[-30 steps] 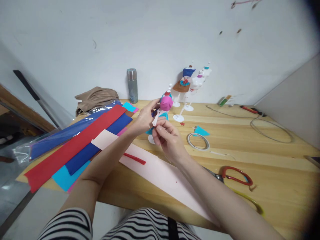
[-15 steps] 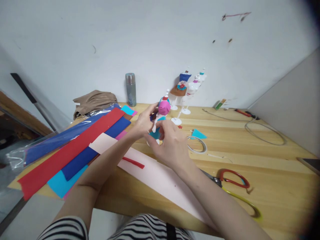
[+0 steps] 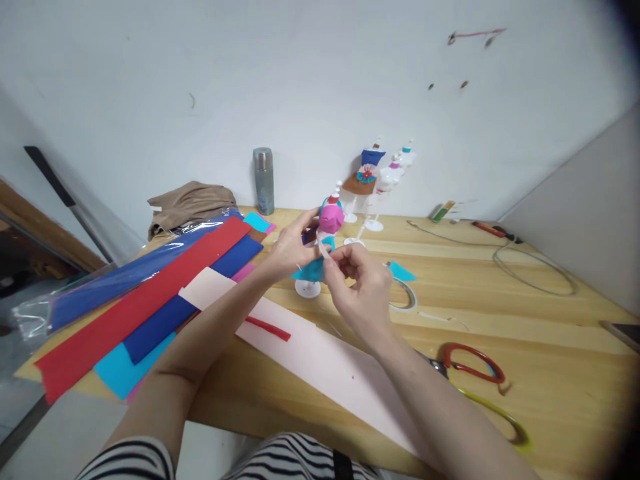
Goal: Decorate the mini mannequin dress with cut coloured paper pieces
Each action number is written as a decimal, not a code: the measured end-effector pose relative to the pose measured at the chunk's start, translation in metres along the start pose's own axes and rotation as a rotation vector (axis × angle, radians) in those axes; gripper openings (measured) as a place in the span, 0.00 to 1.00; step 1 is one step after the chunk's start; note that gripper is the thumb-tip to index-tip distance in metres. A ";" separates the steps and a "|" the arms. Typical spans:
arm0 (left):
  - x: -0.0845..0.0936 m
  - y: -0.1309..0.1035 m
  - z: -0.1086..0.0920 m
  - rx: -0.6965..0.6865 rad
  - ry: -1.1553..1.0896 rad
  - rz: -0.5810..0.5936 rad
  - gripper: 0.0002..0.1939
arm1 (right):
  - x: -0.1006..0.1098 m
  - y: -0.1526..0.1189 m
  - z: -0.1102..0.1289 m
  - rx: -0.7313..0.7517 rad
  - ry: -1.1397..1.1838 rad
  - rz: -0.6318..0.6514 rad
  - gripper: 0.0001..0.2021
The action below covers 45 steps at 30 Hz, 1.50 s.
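A small white mannequin (image 3: 331, 219) on a round white base wears a pink top, a red neck band and a blue skirt. My left hand (image 3: 295, 247) is closed around its waist from the left side. In my right hand (image 3: 360, 277) the thumb and index finger pinch a narrow pale pink paper strip (image 3: 324, 250), which lies against the front of the mannequin's waist. The strip's far end is near my left thumb; whether that thumb presses on it I cannot tell. Part of the waist is hidden behind my fingers.
Dressed and bare mannequins (image 3: 369, 170) stand behind, near the wall. Scissors (image 3: 473, 363), a tape roll (image 3: 407, 293) and a blue paper scrap (image 3: 401, 271) lie right. Coloured paper sheets (image 3: 145, 300) and a long pale pink sheet (image 3: 300, 347) cover the left and front. A flask (image 3: 263, 181) stands behind.
My right hand has moved right and slightly down, uncovering the blue skirt and white base. The pale strip, hanging down before, now slants toward my right fingertips. My left hand keeps its hold.
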<state>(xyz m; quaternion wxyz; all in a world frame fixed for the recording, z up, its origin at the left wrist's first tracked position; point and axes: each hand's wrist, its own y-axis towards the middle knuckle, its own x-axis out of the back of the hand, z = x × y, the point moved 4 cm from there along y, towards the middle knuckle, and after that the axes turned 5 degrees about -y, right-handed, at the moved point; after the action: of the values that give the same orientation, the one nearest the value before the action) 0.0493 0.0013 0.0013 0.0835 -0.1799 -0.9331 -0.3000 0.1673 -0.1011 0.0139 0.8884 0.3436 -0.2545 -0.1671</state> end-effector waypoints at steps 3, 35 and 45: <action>0.000 -0.001 -0.002 0.009 0.001 0.004 0.28 | -0.001 -0.001 0.001 0.044 -0.076 0.057 0.09; 0.002 0.000 -0.001 0.030 0.041 -0.006 0.31 | 0.000 0.030 -0.069 -0.297 0.062 0.113 0.09; 0.003 0.000 -0.003 0.025 0.060 0.000 0.30 | -0.014 0.042 -0.083 -0.294 0.078 0.174 0.08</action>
<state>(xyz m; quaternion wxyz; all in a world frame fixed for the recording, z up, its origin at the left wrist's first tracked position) 0.0463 0.0005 0.0047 0.1135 -0.1698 -0.9339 -0.2933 0.2081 -0.0209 -0.0143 0.9494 0.1930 -0.2213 -0.1116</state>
